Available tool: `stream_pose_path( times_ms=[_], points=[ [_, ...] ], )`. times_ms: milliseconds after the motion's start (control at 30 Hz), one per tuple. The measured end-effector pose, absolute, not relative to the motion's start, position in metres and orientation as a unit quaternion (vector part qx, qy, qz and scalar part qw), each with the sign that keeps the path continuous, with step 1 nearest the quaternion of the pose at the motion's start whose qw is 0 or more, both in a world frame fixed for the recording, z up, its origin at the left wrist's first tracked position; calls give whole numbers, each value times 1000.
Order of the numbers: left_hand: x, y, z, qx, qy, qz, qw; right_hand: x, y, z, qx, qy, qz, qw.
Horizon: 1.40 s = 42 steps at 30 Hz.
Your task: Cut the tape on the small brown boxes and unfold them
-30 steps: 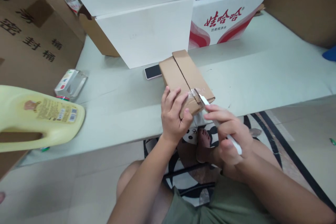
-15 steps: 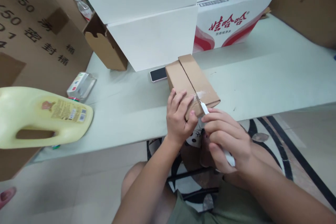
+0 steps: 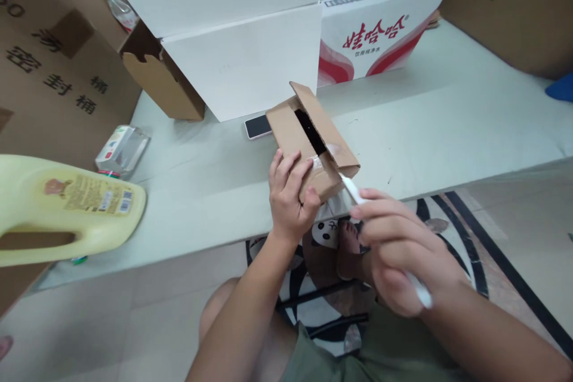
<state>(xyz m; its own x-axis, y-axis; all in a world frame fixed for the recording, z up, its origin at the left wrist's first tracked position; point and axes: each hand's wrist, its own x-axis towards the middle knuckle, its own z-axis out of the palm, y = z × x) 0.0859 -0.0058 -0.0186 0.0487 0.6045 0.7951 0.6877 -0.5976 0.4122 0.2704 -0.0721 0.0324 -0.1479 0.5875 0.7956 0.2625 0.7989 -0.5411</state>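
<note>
A small brown cardboard box [image 3: 289,131] sits near the table's front edge. Its right top flap [image 3: 324,125] is lifted, and a dark gap shows between the flaps. My left hand [image 3: 289,200] grips the near left part of the box, fingers over the top and thumb at the front. Clear tape [image 3: 317,162] lies by its fingertips. In my closed right hand [image 3: 403,245] is a white utility knife [image 3: 353,188], its tip at the near end of the gap under the raised flap. The contents of the box are too dark to make out.
A phone [image 3: 258,127] lies behind the box on the table [image 3: 201,191]. White cartons [image 3: 250,59] stand at the back. To the left are an open brown box [image 3: 168,80], a clear plastic container [image 3: 123,149] and a large yellow jug [image 3: 102,215].
The box's right flap has risen, opening the dark gap. My right hand with the knife has moved slightly right. The whole view has shifted a little.
</note>
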Motion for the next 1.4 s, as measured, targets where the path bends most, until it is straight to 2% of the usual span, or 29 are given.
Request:
stream_pose_path(
  times_ms=[100, 233, 333, 500, 600, 733, 933, 1067, 1200, 1400],
  points=[
    [76, -3, -21, -726, -441, -527, 19, 286, -61, 22, -297, -730, 6, 616],
    [60, 3, -25, -727, -425, -539, -19, 296, -15, 0, -406, -715, -54, 567],
    [45, 7, -28, -715, -415, -557, -77, 292, 16, -22, -485, -746, -30, 456],
    [21, 10, -37, -632, -435, -613, -190, 278, 34, -46, -619, -759, 10, 201],
    [10, 9, -40, -531, -469, -663, -241, 272, 35, -51, -647, -749, 25, 140],
    [-2, 8, -38, -457, -510, -679, -265, 268, 34, -51, -637, -747, 64, 178],
    [-11, 12, -37, -435, -547, -679, -224, 266, 32, -49, -487, -778, 207, 337],
    [-10, 13, -39, -450, -566, -643, -252, 263, 30, -50, -482, -705, 300, 426],
    [-5, 13, -36, -467, -565, -616, -290, 262, 30, -51, -485, -626, 393, 468],
    [-2, 16, -30, -456, -580, -598, -313, 267, 31, -42, -554, -580, 347, 486]
  ],
)
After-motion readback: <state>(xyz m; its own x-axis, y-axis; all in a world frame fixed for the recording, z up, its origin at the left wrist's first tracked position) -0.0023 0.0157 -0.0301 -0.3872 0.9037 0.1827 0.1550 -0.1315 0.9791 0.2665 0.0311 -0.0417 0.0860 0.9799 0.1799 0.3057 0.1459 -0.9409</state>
